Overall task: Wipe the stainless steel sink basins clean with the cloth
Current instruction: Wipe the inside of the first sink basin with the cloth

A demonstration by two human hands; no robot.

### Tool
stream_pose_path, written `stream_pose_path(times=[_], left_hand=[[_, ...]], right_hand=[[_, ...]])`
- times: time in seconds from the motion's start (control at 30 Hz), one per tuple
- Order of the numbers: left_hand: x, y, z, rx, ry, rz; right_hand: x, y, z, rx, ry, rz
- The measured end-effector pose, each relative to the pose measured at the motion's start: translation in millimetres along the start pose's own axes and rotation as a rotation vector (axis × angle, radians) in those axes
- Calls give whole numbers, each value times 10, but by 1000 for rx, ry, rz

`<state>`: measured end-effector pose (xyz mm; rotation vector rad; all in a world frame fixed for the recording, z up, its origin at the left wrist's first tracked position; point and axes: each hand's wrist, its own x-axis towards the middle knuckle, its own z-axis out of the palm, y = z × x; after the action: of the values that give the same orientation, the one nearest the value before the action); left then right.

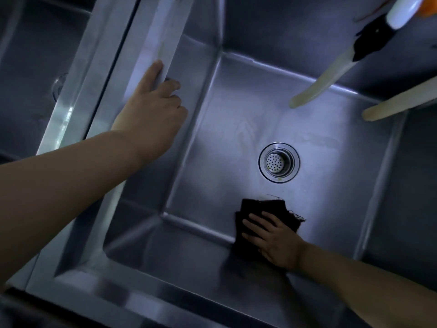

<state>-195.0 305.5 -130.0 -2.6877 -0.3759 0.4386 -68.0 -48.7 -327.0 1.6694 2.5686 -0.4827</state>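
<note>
While the steel basin (248,119) is dimly lit, a dark cloth (262,209) is pressed down by the right hand (274,240), fingers spread; its left rim (151,39) is gripped by the left hand (151,107), fingers curled.

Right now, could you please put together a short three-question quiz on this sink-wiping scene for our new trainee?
1. True or false: the right hand presses the black cloth flat on the basin floor, at its near edge.
2. Where does the left hand rest?
A. on the drain strainer
B. on the divider rim between the basins
C. on the cloth
3. Fill in: the drain strainer lies ____ the cloth, farther from the person.

Key:
1. True.
2. B: its fingers curl over the divider rim.
3. Beyond; the cloth does not cover it.
</note>
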Motion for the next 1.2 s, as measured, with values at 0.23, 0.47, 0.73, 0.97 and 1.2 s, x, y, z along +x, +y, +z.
stream_pose_path(times=[0.23, 0.47, 0.73, 0.97, 1.2], left_hand=[[17, -7, 71, 4, 14, 12], [24, -7, 72, 15, 52, 9], [41, -17, 83, -51, 110, 28], [35, 2, 51, -123, 153, 40], [20, -5, 51, -140, 147, 36]], right_hand=[[1073, 243, -201, 93, 31, 72], [1833, 1063, -593, 122, 158, 426], [1370, 1851, -706, 65, 125, 776], [459, 1578, -479, 119, 156, 969], [118, 490, -113, 92, 137, 989]])
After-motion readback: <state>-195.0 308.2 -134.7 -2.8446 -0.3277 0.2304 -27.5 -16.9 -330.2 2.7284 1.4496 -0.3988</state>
